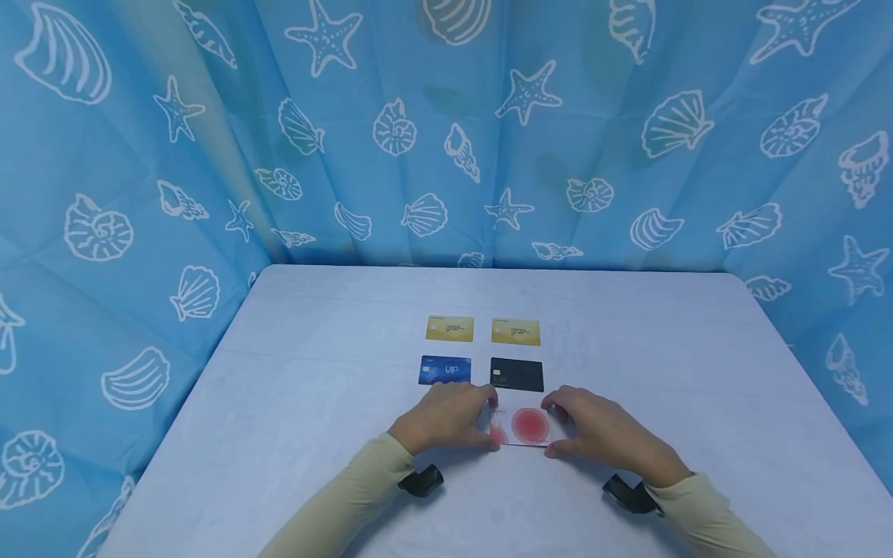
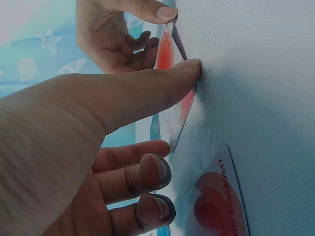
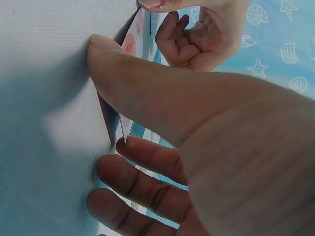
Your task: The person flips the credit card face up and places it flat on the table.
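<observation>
A white card with a red circle [image 1: 526,425] is held between the two hands near the front of the card group. My left hand [image 1: 446,415] grips its left side, thumb at the near corner and index finger at the far one. On its right side, my right hand [image 1: 607,434] grips the card the same way. In the right wrist view, the edge of this card [image 3: 129,46] stands slightly up from the tabletop. Another red-and-white card [image 2: 211,211], printed with a number, lies below the left fingers; in the head view the left hand hides it.
Two gold cards [image 1: 449,328] lie side by side farther back. Between them and the hands are a blue VIP card [image 1: 445,369] and a black VIP card [image 1: 516,376]. All lie on a white-covered table [image 1: 335,372] backed by a blue shell-patterned curtain [image 1: 446,101].
</observation>
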`<state>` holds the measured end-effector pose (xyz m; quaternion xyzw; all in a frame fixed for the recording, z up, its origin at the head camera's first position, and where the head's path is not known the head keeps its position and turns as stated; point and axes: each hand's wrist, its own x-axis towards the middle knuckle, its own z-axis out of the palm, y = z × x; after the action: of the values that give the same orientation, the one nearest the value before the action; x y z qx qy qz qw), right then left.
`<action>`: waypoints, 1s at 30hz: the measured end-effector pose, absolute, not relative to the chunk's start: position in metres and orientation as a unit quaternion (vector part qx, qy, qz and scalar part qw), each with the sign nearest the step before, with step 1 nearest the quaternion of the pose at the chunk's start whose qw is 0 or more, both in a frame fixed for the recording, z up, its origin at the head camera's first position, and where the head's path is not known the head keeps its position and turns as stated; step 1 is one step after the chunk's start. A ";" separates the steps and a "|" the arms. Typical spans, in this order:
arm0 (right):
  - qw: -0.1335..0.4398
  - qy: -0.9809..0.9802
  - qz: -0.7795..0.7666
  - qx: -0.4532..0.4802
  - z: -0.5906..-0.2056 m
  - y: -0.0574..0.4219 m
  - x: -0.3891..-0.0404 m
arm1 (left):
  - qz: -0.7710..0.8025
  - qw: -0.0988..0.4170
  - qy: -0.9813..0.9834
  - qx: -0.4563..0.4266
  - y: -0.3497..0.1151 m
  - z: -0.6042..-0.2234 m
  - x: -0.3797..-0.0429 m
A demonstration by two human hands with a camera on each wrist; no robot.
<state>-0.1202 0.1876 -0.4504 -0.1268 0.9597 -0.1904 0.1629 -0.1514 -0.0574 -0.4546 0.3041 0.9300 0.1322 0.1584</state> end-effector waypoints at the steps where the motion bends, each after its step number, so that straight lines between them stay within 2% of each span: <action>1: 0.163 0.960 -0.190 -0.128 -0.450 0.188 -0.120 | 0.132 0.157 0.930 0.305 -0.057 -0.455 -0.151; 30: 0.162 0.957 -0.196 -0.140 -0.449 0.190 -0.123 | 0.126 0.148 0.932 0.307 -0.056 -0.454 -0.153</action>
<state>-0.1234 0.1899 -0.4494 -0.1397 0.9570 -0.1959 0.1618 -0.1533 -0.0562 -0.4544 0.3070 0.9316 0.1258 0.1485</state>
